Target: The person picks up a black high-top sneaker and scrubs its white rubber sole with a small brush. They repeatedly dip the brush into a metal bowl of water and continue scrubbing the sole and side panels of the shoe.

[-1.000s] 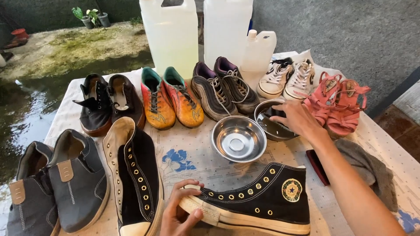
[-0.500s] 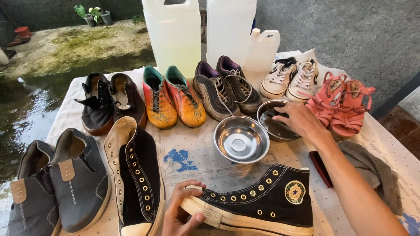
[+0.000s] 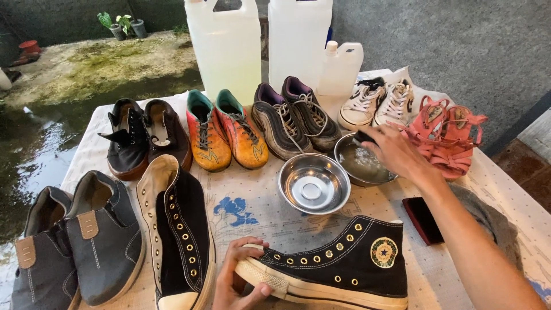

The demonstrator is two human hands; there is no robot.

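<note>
Your left hand (image 3: pixel 238 281) has its fingers clenched around the toe of the black high-top (image 3: pixel 338 267), lying on its side at six o'clock on the bench (image 3: pixel 252 201). At two o'clock, your right hand (image 3: pixel 393 152) dips a dark brush (image 3: pixel 363 138), fingers gripping it, into the foamy bowl (image 3: pixel 363 163).

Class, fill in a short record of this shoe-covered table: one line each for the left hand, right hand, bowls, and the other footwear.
Left hand: grips the toe of a black high-top sneaker lying on its side.
Right hand: holds a dark object, probably a brush, at the foamy bowl.
Bowls: an empty steel bowl beside the foamy one.
Other footwear: orange boots, pink sandals, grey slip-ons.
</note>
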